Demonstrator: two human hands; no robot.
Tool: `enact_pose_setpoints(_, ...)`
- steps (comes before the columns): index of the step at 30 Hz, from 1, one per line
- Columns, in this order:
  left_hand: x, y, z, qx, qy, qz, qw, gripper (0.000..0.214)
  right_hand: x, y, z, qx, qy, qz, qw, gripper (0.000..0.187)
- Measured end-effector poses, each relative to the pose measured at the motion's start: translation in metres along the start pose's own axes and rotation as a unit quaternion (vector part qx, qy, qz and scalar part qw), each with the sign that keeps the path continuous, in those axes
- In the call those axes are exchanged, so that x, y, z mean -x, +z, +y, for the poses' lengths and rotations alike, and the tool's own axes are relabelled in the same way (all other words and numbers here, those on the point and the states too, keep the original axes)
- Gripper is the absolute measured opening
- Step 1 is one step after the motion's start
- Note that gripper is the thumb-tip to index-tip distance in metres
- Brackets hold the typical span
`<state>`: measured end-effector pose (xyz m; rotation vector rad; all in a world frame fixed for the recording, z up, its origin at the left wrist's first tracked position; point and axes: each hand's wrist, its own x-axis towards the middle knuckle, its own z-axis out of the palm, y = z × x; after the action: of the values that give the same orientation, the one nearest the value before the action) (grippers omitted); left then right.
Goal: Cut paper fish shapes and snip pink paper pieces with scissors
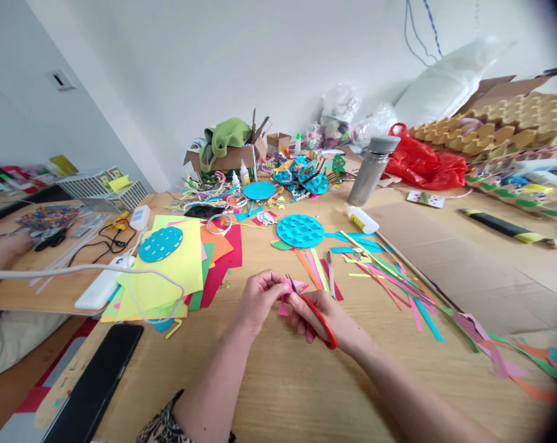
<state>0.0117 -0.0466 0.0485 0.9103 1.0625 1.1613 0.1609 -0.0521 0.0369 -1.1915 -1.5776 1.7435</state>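
My left hand (pixel 261 299) pinches a small piece of pink paper (pixel 284 307) over the wooden table (pixel 278 394). Close beside it, my right hand (pixel 322 317) is closed around red-handled scissors (pixel 322 326), whose blades point up and left toward the paper. The right fingertips also come near the pink piece; whether they touch it is hard to tell. Just beyond the hands lie a pen (pixel 331 275) and strips of coloured paper (pixel 318 269). A round blue paper disc (pixel 300 231) with a bumpy surface rests farther back.
Stacked coloured sheets (pixel 190 271) lie left, near a phone (pixel 96 381) and a white cable (pixel 156 271). A steel bottle (pixel 371 172), a glue bottle (pixel 362 219) and flat cardboard (pixel 467 271) are on the right. Another person's hand (pixel 13 245) shows at far left.
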Motion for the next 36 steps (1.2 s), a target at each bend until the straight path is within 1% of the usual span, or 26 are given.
enact_pose_setpoints(5,-0.0007,-0.0015,-0.0018,-0.007,0.002,0.001,1.000,0.013,0.0000,0.0005,-0.0002,-0.010,-0.009,-0.004,1.000,0.059)
enact_pose_setpoints(9,-0.0009,-0.0018,-0.0021,-0.001,-0.001,-0.002,1.000,0.013,-0.0008,0.0000,0.0025,-0.003,-0.002,-0.002,1.000,0.058)
enact_pose_setpoints(14,-0.0005,-0.0011,-0.0015,-0.006,0.005,0.008,1.000,0.013,-0.0001,0.0008,-0.0001,0.002,0.001,0.001,1.000,0.061)
enact_pose_setpoints(17,0.0003,-0.0007,-0.0010,0.002,-0.001,-0.006,1.000,0.013,0.0003,0.0012,-0.0013,0.002,0.007,0.002,1.000,0.062)
enact_pose_setpoints(20,0.0007,-0.0007,-0.0010,0.005,-0.004,-0.015,1.000,0.013,-0.0001,0.0011,0.0003,-0.001,0.006,0.005,1.000,0.060)
enact_pose_setpoints(25,-0.0002,-0.0012,-0.0026,-0.004,-0.007,-0.002,1.000,0.014,-0.0015,0.0004,0.0041,-0.003,0.004,0.010,1.000,0.057)
enact_pose_setpoints(30,-0.0011,-0.0019,-0.0037,-0.008,-0.010,-0.004,1.000,0.015,-0.0018,0.0000,0.0057,0.008,0.003,0.011,1.000,0.056)
enact_pose_setpoints(36,-0.0003,-0.0004,-0.0008,-0.013,-0.006,0.011,1.000,0.013,-0.0014,-0.0009,0.0045,0.015,-0.004,0.004,1.000,0.057)
